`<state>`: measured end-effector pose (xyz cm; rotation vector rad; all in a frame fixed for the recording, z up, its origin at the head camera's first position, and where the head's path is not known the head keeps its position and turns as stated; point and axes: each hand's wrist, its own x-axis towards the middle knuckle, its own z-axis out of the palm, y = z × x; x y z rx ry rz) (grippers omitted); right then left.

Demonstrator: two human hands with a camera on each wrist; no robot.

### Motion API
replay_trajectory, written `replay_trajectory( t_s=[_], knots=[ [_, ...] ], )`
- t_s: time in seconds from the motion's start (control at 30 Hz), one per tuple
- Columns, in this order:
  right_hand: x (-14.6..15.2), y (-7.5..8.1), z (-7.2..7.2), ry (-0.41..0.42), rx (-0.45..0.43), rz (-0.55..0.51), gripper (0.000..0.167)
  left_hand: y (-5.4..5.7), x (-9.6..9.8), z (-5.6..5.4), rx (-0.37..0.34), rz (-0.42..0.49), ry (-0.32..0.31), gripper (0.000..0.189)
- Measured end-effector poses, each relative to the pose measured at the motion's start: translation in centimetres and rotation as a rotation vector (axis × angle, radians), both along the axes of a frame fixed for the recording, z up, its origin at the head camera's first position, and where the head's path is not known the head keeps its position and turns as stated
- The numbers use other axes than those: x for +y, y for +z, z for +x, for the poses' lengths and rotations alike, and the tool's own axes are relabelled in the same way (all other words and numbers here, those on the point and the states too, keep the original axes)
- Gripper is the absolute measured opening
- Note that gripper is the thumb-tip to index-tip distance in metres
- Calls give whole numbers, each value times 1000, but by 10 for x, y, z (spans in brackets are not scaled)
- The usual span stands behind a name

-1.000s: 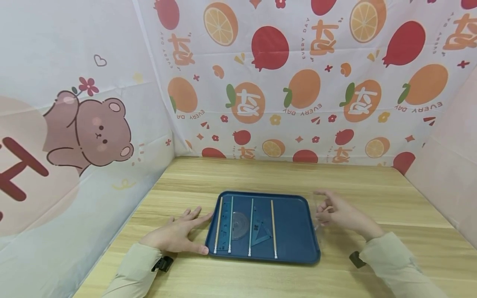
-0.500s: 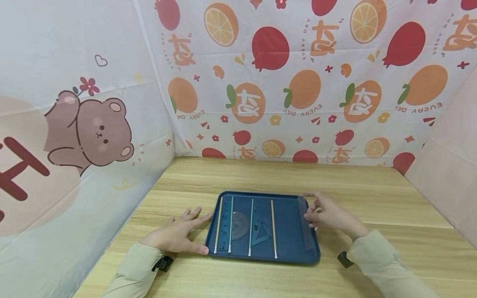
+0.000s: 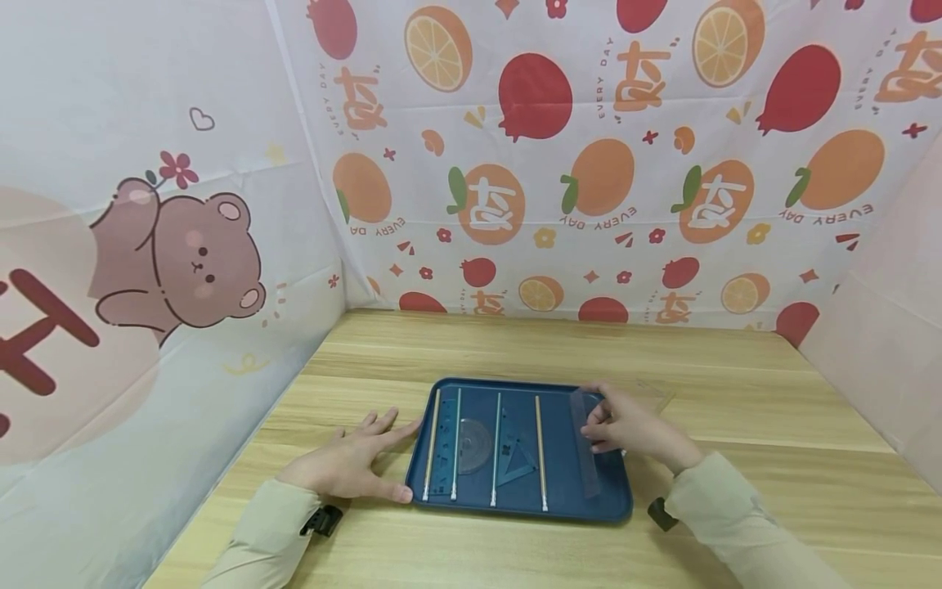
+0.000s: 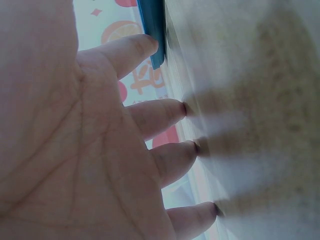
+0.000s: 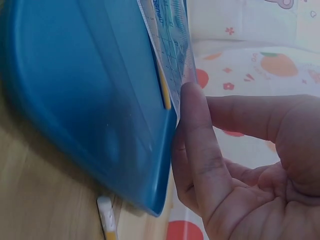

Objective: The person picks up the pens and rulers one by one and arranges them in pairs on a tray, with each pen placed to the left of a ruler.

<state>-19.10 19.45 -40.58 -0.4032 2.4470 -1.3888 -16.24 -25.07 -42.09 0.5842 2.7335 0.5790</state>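
My right hand [image 3: 629, 427] pinches a clear ruler [image 3: 586, 458], held over the right part of a blue tray [image 3: 559, 514]. In the right wrist view, thumb and fingers grip the ruler [image 5: 167, 42] near one end, and its printed scale shows. My left hand [image 3: 349, 466] rests spread on the table, with thumb and index finger touching the tray's left edge. The left wrist view shows the fingertips down on the tabletop and one against the tray [image 4: 155, 30]. Inside the tray lie several slim pencils [image 3: 540, 454], another ruler [image 3: 444, 446], a round protractor [image 3: 474, 448] and a set square [image 3: 518, 466].
A clear set square [image 3: 651, 394] lies on the wooden table [image 3: 780, 425] right of the tray, partly behind my right hand. A white-ended pencil [image 5: 107, 215] lies beside the tray. A fruit-print cloth [image 3: 545, 188] hangs behind the table, and a bear-print cloth [image 3: 199, 270] at the left.
My right hand has moved left, carrying the clear ruler from beyond the tray's right edge to over its right part. My left hand has stayed put.
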Motion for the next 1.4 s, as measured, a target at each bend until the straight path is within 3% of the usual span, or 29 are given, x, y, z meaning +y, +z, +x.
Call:
replay_trajectory(
  t_s=[0.5,1.0,1.4],
  knots=[
    [-17,-9,-3,-21,-30,12,71,-1,3,-2,10,-9,-23,108],
    [-34,-11,-9,-39,-40,92,74,0,1,-2,26,-16,-19,108],
    [-42,-15,-8,-70,-43,131,72,-2,0,-3,-3,-4,-1,107]
  ],
)
